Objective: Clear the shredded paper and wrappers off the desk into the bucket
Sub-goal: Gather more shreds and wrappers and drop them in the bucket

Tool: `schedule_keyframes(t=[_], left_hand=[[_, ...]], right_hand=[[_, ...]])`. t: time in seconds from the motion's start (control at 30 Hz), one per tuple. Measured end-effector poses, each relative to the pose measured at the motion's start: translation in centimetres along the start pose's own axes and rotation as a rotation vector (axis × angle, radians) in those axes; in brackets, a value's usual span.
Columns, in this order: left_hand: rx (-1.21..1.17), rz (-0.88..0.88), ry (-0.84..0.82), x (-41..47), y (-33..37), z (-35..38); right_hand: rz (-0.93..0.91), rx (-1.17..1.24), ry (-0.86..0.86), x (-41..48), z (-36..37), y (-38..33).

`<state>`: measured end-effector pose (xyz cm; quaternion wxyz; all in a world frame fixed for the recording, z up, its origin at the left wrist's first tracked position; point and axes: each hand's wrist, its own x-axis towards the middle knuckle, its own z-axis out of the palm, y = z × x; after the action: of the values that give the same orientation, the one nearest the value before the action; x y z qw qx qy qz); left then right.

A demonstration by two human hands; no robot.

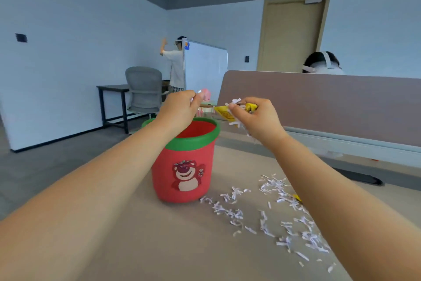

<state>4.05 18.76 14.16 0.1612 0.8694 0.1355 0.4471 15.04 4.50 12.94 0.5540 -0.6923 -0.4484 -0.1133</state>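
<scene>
A red bucket (182,173) with a green rim and a bear picture stands on the beige desk (159,246). My left hand (180,107) hovers over the bucket's mouth, fingers pinched on a small pale scrap. My right hand (255,116) is just right of the rim, closed on a yellow wrapper (224,112) and a bunch of white shredded paper. More shredded paper (280,217) lies scattered on the desk to the right of the bucket, partly hidden under my right forearm. A yellow wrapper bit (296,197) peeks out beside that forearm.
A brown partition (330,103) runs along the desk's far side, with a person's head behind it. Beyond the bucket stand a grey office chair (143,89), a small dark table, a whiteboard (205,64) and another person.
</scene>
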Motion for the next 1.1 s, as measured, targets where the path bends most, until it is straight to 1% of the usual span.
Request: schedule_keyframes(t=[0.1, 0.17, 0.27, 0.37, 0.5, 0.57, 0.67, 0.8, 0.93, 1.0, 1.1], left_hand=[[0.095, -0.056, -0.202, 1.0, -2.4, 0.3], [0.106, -0.082, -0.310, 1.2, -3.3, 0.8], [0.119, -0.109, -0.421, 1.4, -3.8, 1.2], [0.191, -0.131, -0.527, 1.7, -3.9, 1.0], [0.358, -0.132, -0.633, 1.5, -4.2, 0.2], [0.353, -0.113, -0.665, 1.4, -4.4, 0.0], [0.250, -0.032, -0.636, 1.4, -4.7, -0.1], [0.258, 0.083, -0.538, 1.5, -4.8, -0.3], [0.239, 0.035, -0.452, 0.4, -5.1, -1.6], [0.255, 0.012, -0.329, -0.8, -5.5, -2.0], [0.257, -0.009, -0.094, -2.7, -6.5, -2.1]], right_hand=[[0.020, 0.064, -0.030, 1.0, 1.4, -0.3], [0.011, 0.064, -0.036, 1.2, 1.9, -0.2], [0.003, 0.064, -0.010, 1.5, 2.6, 0.2], [-0.007, 0.042, 0.019, 1.7, 3.1, 0.6], [-0.012, 0.048, 0.034, 1.9, 3.7, 0.9], [-0.018, 0.046, 0.032, 2.0, 3.9, 0.9], [-0.019, 0.043, 0.034, 2.1, 4.1, 1.0], [-0.024, 0.041, 0.036, 2.3, 4.1, 1.0], [-0.042, 0.048, 0.039, 2.6, 4.8, 0.5], [-0.051, 0.060, 0.031, 2.9, 5.7, -0.1], [-0.064, 0.052, 0.006, 3.6, 7.7, -1.2]])
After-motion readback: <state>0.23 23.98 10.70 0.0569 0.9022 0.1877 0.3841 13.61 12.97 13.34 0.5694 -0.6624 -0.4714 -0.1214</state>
